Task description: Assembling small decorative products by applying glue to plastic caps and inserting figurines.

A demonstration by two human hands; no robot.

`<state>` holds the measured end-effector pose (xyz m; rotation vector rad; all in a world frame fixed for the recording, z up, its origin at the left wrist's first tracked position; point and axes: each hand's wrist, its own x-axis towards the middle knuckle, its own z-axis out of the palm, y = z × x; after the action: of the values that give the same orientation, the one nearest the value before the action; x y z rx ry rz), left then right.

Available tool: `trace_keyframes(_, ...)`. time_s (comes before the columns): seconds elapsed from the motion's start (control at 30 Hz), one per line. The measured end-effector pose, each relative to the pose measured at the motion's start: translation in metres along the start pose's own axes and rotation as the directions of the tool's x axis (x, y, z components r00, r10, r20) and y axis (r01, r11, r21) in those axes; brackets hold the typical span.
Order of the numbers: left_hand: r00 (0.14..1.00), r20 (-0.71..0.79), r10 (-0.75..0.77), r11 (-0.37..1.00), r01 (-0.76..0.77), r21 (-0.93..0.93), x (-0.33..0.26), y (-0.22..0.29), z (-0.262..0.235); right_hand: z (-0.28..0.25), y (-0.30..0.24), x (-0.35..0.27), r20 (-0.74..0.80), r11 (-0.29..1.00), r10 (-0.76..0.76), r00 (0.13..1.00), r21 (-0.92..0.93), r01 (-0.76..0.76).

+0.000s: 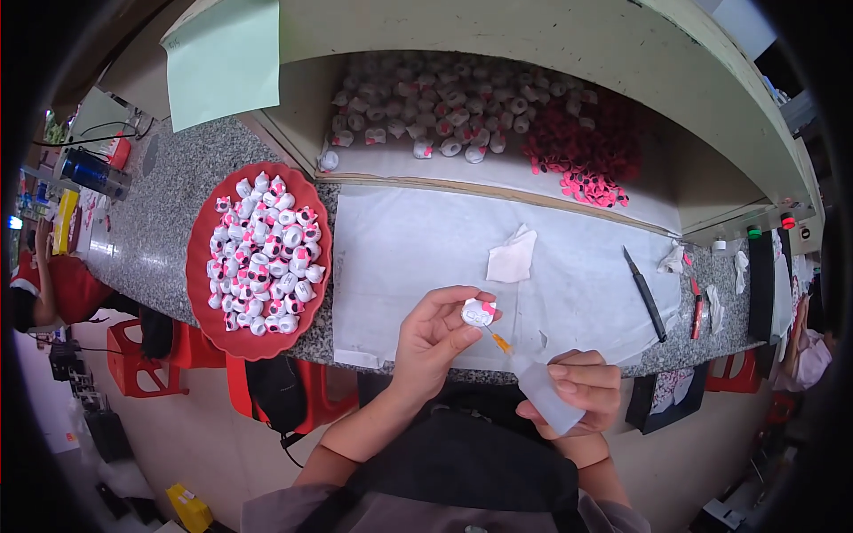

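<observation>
Between the thumb and fingers of my left hand (434, 336) is a small white cat-shaped head (478, 311) with a pink bow. My right hand (579, 391) grips a translucent squeeze bottle (549, 397) with an orange-based needle tip (500, 341). The thin needle points up and left, its end at or very near the lower edge of the head; whether it touches I cannot tell. Both hands are over the near edge of a white sheet (409, 258). Left of them, a red scalloped dish (197, 266) holds many similar white heads with pink and black parts.
A folded white cloth (512, 255) lies on the sheet beyond my hands. Farther right are a black pen-like tool (645, 295) and a red tube (697, 313). Under the curved shelf (533, 35) sit piled white heads (444, 98) and pink bows (593, 189). Other people are at both sides.
</observation>
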<state>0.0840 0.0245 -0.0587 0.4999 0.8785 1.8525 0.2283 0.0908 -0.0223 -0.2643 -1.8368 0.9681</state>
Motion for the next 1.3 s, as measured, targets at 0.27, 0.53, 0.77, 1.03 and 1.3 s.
trace_keyframes(0.27, 1.000, 0.013, -0.019, 1.000, 0.019, -0.009, 0.0008, 0.0011, -0.0010, 0.0005, 0.0024, 0.0000, 0.038, 0.999, -0.027, 0.999, -0.030, 0.028)
trace_keyframes(0.53, 1.000, 0.013, 0.001, 1.000, 0.000, -0.016, -0.0009, 0.0015, -0.0018, 0.0003, 0.0022, -0.0006, 0.038, 1.000, -0.023, 0.999, -0.018, 0.024)
trace_keyframes(0.77, 1.000, 0.023, -0.009, 1.000, 0.009, -0.003, -0.0017, -0.0003, 0.0004, 0.0017, 0.0026, -0.0027, 0.031, 0.999, -0.032, 0.999, 0.029, 0.031)
trace_keyframes(1.03, 1.000, 0.021, -0.008, 1.000, 0.008, -0.003, -0.0020, -0.0006, -0.0004, 0.0012, 0.0016, -0.0013, 0.044, 0.999, -0.031, 0.999, 0.020, 0.030)
trace_keyframes(1.3, 1.000, 0.025, 0.012, 1.000, -0.013, 0.010, -0.0035, -0.0013, 0.0000, 0.0017, 0.0010, -0.0010, 0.068, 0.998, -0.018, 0.998, -0.052, 0.022)
